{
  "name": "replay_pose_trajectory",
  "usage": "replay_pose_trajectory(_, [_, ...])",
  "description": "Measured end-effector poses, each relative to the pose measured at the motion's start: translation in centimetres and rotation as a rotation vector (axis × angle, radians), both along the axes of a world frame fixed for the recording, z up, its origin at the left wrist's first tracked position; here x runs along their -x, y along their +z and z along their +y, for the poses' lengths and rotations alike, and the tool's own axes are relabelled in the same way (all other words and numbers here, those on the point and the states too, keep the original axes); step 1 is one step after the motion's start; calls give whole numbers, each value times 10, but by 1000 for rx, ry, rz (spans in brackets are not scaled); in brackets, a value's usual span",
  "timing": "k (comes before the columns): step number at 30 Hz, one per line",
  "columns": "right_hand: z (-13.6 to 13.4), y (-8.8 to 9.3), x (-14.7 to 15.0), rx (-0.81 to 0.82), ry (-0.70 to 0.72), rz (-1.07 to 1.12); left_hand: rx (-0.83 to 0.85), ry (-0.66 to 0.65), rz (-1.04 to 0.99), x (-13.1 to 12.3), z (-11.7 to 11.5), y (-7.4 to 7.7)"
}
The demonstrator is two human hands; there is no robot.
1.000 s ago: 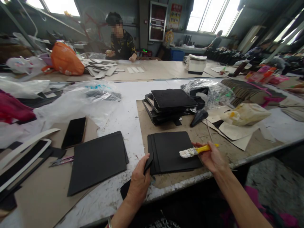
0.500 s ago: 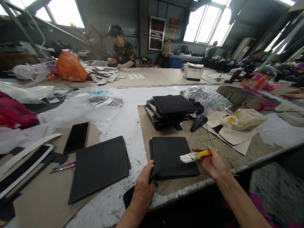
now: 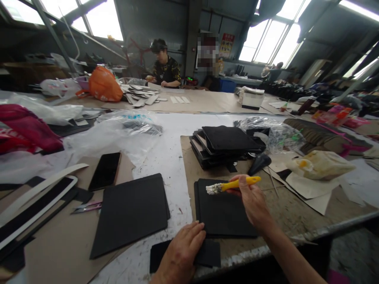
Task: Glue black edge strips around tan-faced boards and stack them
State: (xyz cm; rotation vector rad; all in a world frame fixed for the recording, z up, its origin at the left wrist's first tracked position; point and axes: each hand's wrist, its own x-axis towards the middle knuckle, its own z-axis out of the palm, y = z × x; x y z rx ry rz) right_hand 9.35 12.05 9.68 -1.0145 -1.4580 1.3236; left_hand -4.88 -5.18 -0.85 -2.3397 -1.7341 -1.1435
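1. Panels (image 3: pixel 225 219): black, stacked just left of the right hand (image 3: pixel 253 203); likely light, stiff; best taken by edges.
2. Strips (image 3: pixel 210 254): under the left hand (image 3: pixel 184 244), palm down, grip hidden; probably thin, bendy.
3. Brush (image 3: pixel 232 184): right hand grasps its yellow handle; likely light, sticky-tipped.

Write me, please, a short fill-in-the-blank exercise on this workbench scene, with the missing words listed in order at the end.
1. The right hand holds a ____-handled brush.
2. Small flat pieces showing on both sides of the left hand are coloured ____.
3. On the far table, the bag beside the pale pieces is coloured ____.
4. The phone lies on the person's ____-hand side.

Missing words: yellow; black; orange; left.
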Motion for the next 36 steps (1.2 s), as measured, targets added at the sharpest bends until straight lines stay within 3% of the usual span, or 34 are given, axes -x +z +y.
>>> replay_pose_trajectory(8, [10, -13, 21, -100, -1, -160, 11, -27, 66, 5, 4, 20])
replay_pose_trajectory(11, [8, -12, 26, -102, -15, -180, 17, -36, 65, 5, 5, 17])
replay_pose_trajectory(17, [-1, -6, 26, -107, -31, -266, -36, -14, -24, 0, 5, -3])
replay_pose_trajectory(22, [1, -7, 27, -164, -58, -298, 58, -15, -22, 2, 1, 15])
replay_pose_trajectory(26, [-16, -5, 20, -151, -45, -337, 93, -11, -29, 3, 0, 23])
replay_pose_trajectory(32, [-56, 2, -1, -54, -49, -366, 112, -40, -35, 2, 0, 20])
replay_pose_trajectory(36, [-67, 2, -9, -24, -51, -344, 121, -50, -51, 1, -1, 22])
